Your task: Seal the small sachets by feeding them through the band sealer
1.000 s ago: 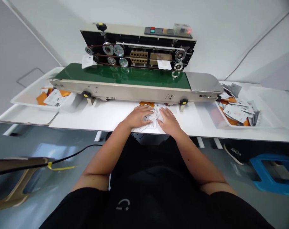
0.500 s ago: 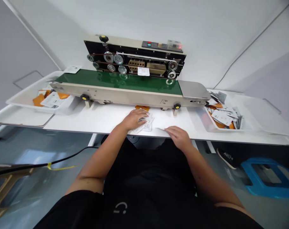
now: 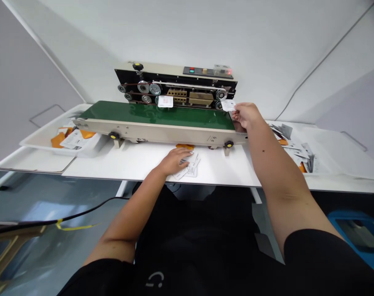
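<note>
My right hand (image 3: 245, 115) pinches a small white packet (image 3: 228, 105) by its edge. It holds the packet at the right end of a band sealer (image 3: 176, 87), close to the rollers. Another white packet (image 3: 165, 101) with faint reddish print sits farther left along the sealer, above the green conveyor belt (image 3: 150, 116). My left hand (image 3: 176, 161) lies with its fingers apart over a loose pile of printed white packets (image 3: 191, 167) on the white table. Behind its fingertips an orange packet (image 3: 185, 146) shows partly under the conveyor.
A white bin (image 3: 29, 142) with orange and white packets stands left, under the belt's end. On the right, a bin of packets (image 3: 298, 150) is partly hidden by my right forearm. A black cable (image 3: 91, 206) runs at lower left. A blue stool (image 3: 356, 234) stands at lower right.
My right hand has lifted its packet from the table edge up to the sealer's right end. The packet in the sealer has travelled left. My left hand stays on the pile.
</note>
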Demonstrator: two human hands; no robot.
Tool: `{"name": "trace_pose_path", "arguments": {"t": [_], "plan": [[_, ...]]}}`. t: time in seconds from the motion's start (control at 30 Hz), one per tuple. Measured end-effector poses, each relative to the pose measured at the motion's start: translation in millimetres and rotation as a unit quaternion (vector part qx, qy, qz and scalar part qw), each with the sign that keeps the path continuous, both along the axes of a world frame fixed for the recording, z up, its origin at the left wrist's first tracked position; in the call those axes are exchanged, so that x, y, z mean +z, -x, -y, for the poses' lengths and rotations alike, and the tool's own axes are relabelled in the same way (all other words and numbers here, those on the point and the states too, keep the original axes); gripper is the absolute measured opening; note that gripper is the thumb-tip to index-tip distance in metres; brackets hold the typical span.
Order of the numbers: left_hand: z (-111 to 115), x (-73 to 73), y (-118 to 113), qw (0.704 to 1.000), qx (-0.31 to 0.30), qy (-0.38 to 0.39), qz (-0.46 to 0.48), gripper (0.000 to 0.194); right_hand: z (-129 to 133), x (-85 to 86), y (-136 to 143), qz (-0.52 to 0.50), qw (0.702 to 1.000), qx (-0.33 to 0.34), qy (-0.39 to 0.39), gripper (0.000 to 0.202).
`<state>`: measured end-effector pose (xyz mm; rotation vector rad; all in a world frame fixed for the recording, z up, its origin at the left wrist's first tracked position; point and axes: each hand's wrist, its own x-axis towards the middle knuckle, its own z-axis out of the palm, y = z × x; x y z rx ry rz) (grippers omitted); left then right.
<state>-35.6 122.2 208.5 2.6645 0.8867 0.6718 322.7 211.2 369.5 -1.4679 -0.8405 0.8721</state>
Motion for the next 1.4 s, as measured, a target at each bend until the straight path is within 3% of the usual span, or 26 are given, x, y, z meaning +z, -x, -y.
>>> {"name": "trace_pose_path", "arguments": {"t": [0.07, 0.13, 0.23, 0.3, 0.4, 0.47, 0.53, 0.6, 0.73, 0.87, 0.97, 1.1, 1.23, 1.3, 1.4], "plan": [[1, -0.3, 0, 1.0, 0.009, -0.001, -0.004, 0.047, -6, 0.7, 4, 0.029, 0.999, 0.023, 0.014, 0.012], [1, -1.0, 0, 1.0, 0.025, -0.001, -0.006, 0.049, 3, -2.4, 10, 0.088, 0.996, 0.01, -0.034, 0.012], [0, -1.8, -2, 0.999, 0.045, -0.013, 0.01, 0.046, 47, -24.3, 30, 0.171, 0.965, -0.049, -0.194, 0.016], [-1, -1.4, -3, 0.998, 0.041, -0.04, 0.038, 0.041, 88, -54.6, 53, 0.19, 0.95, -0.038, -0.247, 0.021], [-4, 1.6, -3, 0.992, 0.025, -0.091, 0.086, 0.03, 141, -112.6, 91, 0.156, 0.967, 0.091, -0.18, 0.031], [-4, 4.5, -1, 0.986, 0.02, -0.12, 0.113, 0.025, 158, -144.7, 109, 0.116, 0.976, 0.152, -0.105, 0.042], [-2, 7.6, -1, 0.982, 0.018, -0.137, 0.129, 0.02, 162, -162.8, 119, 0.073, 0.978, 0.188, -0.056, 0.052], [2, 10.3, -1, 0.982, 0.007, -0.14, 0.13, 0.018, 157, -167.8, 123, 0.026, 0.973, 0.229, -0.036, 0.057], [8, 13.2, -2, 0.984, -0.004, -0.136, 0.119, 0.018, 153, -162.3, 127, -0.016, 0.951, 0.31, -0.016, 0.053], [9, 12.0, -2, 0.984, 0.018, -0.136, 0.111, 0.02, 160, -152.6, 130, 0.018, 0.953, 0.3, -0.026, 0.041], [10, 10.1, -2, 0.979, 0.035, -0.151, 0.13, 0.033, 158, -128.4, 116, 0.021, 0.961, 0.273, -0.045, 0.039], [12, 9.9, -2, 0.98, 0.022, -0.141, 0.142, 0.054, 131, -67.5, 66, 0.015, 0.981, 0.126, -0.148, 0.034], [12, 11.2, 0, 0.982, 0.005, -0.125, 0.138, 0.056, 95, -13.3, 13, 0.032, 0.978, -0.008, -0.206, 0.017], [11, 10.1, 1, 0.981, 0.008, -0.127, 0.145, 0.053, 80, -0.2, -4, 0.051, 0.974, -0.054, -0.214, 0.016], [8, 6.3, 1, 0.979, 0.012, -0.135, 0.152, 0.051, 63, 4.9, -17, 0.058, 0.965, -0.098, -0.237, 0.018]]}}
